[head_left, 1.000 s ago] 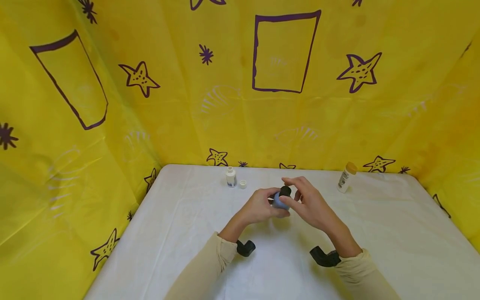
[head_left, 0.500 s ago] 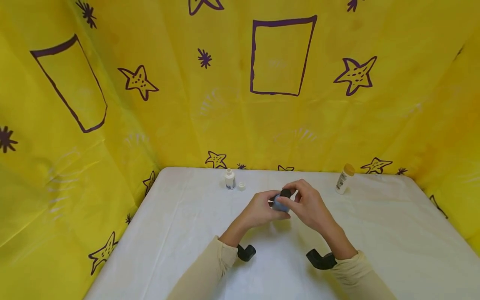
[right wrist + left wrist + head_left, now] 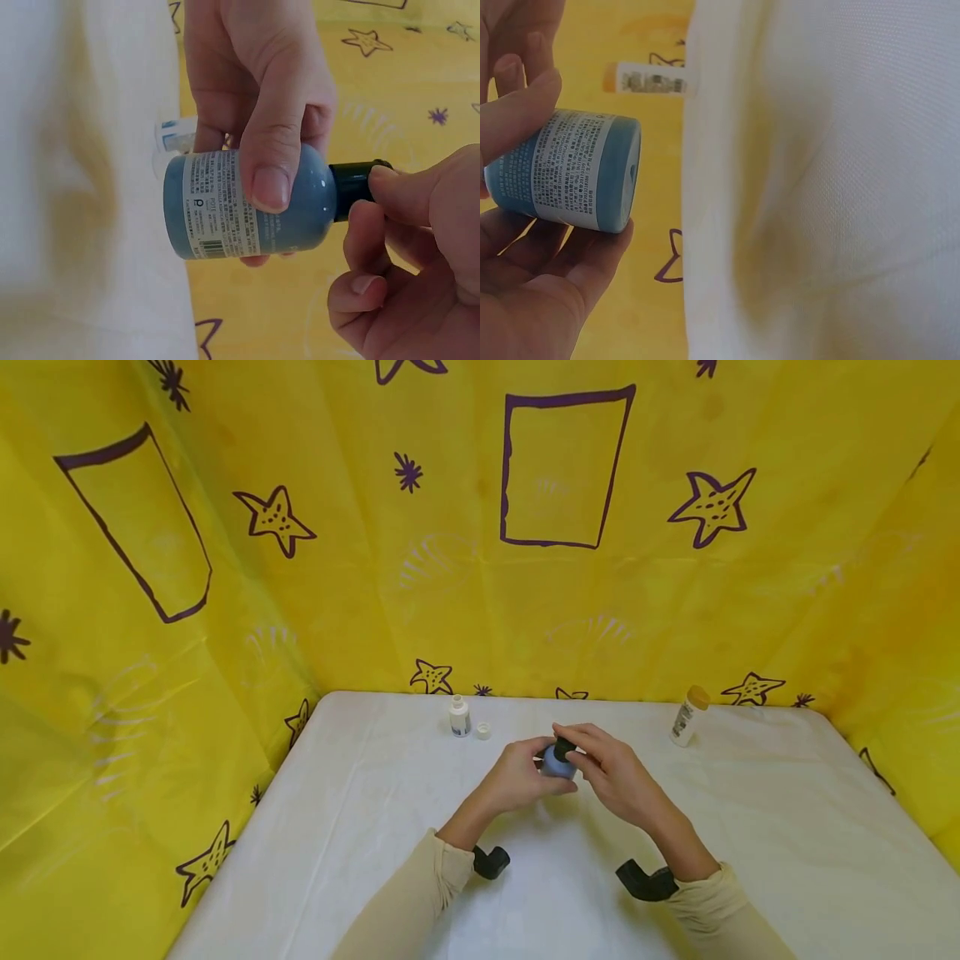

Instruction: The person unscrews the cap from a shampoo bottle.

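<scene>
A small blue bottle (image 3: pixel 300 202) with a printed white label is held above the table, with my left hand (image 3: pixel 517 774) gripping it round the body. Its black cap (image 3: pixel 351 187) sits on the neck, pinched between the thumb and fingers of my right hand (image 3: pixel 611 774). The left wrist view shows the bottle's base and label, while its cap end is hidden behind fingers. In the right wrist view the left thumb lies across the label.
Toward the back of the white table (image 3: pixel 360 777) stands an uncapped white bottle (image 3: pixel 460 717), its white cap (image 3: pixel 483 731) beside it. A white bottle with an orange-yellow lid (image 3: pixel 688 717) stands at the back right. Yellow patterned cloth (image 3: pixel 450 568) hangs behind.
The right fingers have shifted round the black cap, lifting and closing on it again. The left hand keeps its grip on the blue bottle, and the other bottles stay put.
</scene>
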Motion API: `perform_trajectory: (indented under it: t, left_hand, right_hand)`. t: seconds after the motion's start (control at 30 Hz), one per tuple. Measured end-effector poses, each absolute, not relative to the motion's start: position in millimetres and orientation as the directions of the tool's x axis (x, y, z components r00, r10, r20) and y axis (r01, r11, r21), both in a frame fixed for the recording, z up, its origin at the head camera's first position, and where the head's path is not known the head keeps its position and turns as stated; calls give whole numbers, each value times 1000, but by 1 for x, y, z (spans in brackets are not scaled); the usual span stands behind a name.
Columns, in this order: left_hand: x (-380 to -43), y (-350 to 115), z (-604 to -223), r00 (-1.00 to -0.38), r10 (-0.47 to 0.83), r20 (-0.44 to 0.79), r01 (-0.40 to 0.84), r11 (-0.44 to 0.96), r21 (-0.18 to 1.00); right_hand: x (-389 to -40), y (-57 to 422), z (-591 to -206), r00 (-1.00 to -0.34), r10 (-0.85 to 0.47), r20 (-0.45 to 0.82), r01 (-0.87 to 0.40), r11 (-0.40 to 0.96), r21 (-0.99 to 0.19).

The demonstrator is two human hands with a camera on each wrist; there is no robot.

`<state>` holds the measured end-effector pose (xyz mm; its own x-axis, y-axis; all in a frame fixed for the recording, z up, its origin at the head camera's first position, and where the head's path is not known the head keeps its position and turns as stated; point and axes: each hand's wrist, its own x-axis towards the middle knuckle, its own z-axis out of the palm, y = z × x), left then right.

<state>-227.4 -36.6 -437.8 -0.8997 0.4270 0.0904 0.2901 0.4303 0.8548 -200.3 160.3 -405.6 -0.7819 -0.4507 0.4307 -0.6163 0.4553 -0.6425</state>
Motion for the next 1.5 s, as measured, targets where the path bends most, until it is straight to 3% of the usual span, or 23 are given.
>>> perform_trajectory:
  t: [0.27, 0.83, 1.1, 1.5]
  left_hand:
    - [-228, -37, -438, -904, 420, 80, 279, 438, 854]
    - [-228, -35, -443, -893, 436, 107, 315, 440, 841]
    - [-226, -35, -441, -892, 444, 87, 303, 443, 844]
    - [-225, -37, -441, -903, 426, 59, 273, 461, 844]
  right_hand:
    - [-197, 163, -402, -817, -443, 370, -563, 473, -678]
    - [-198, 156, -405, -896, -260, 361, -443, 586, -679]
    - [-197, 158, -405, -875, -285, 391, -482, 576, -660]
    - [-200, 164, -403, -778, -448, 441, -627, 507, -591]
